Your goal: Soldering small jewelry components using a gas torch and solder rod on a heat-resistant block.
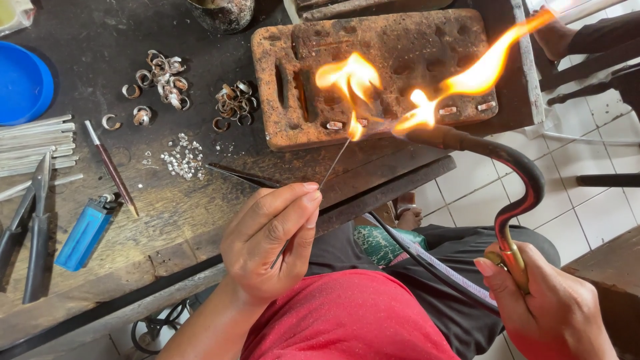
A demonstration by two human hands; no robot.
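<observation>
Steel-thin wire (pixel 333 163) runs up from the left hand (pixel 270 243), pinched between thumb and fingers, its tip in flame at the firebrick's (pixel 373 73) near edge. Right hand (pixel 550 310) clenches the curved torch (pixel 513 193), off the bench's right edge.

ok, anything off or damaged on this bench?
The brick block under the torch flame is pitted, gouged and scorched. Small silver bits lie scattered loose on the bench, and the rings sit in untidy heaps. The left hand holds a thin wire into the flame; the right hand grips the torch.
</observation>
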